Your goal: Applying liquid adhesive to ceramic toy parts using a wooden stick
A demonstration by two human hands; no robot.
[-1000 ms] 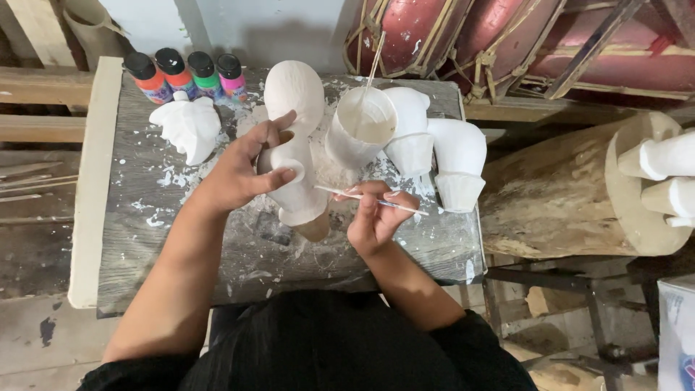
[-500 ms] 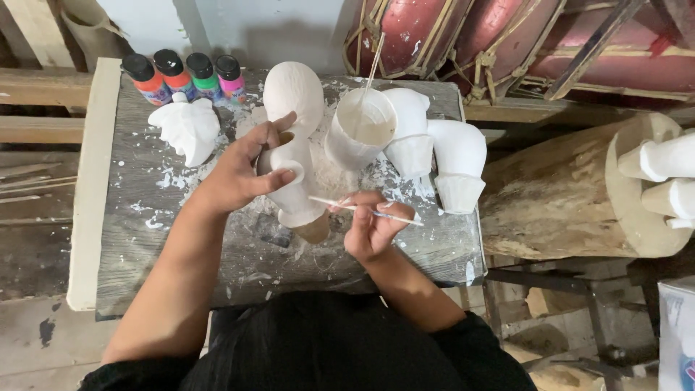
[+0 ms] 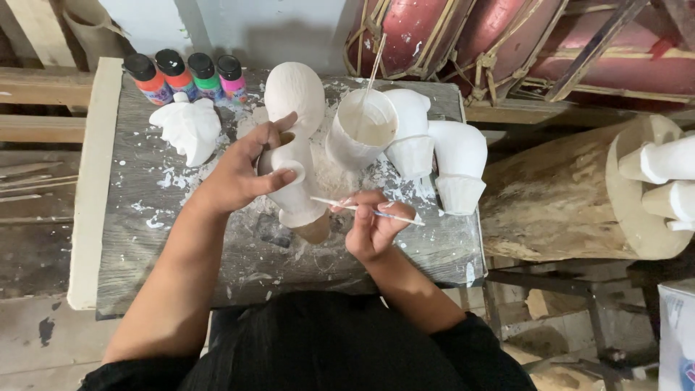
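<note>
A person in black sleeves leans over a paint-flecked grey worktable (image 3: 130,246), the right hand (image 3: 371,230) nearest the body, its fingers pinched shut around a thin, pale-handled paintbrush (image 3: 365,210) that lies almost level, its tip pointing left at the base of a tall white plaster figurine with a rounded head (image 3: 295,137). The left hand (image 3: 242,174) is wrapped firmly around the figurine's narrow middle, thumb across the front, apparently to steady the piece, which leans away from the person with its foot on the tabletop, while the brush works low on it. Just beyond, a white cup of white paint (image 3: 360,134) stands within easy reach of the brush hand, a thin stick (image 3: 371,76) resting in it, and two white plaster bell-shaped pieces (image 3: 438,156) sit to its right. To the left lies a white plaster leaf-like ornament (image 3: 187,129); behind it four small paint bottles with black caps (image 3: 184,76), orange, red, green and pink, line the table's far edge. Compared with a second ago, the brush has dropped slightly and swung closer to the figurine's foot, while the left hand's grip and the figurine's position look unchanged. Red-painted forms bound with cane (image 3: 463,36) fill the background.
</note>
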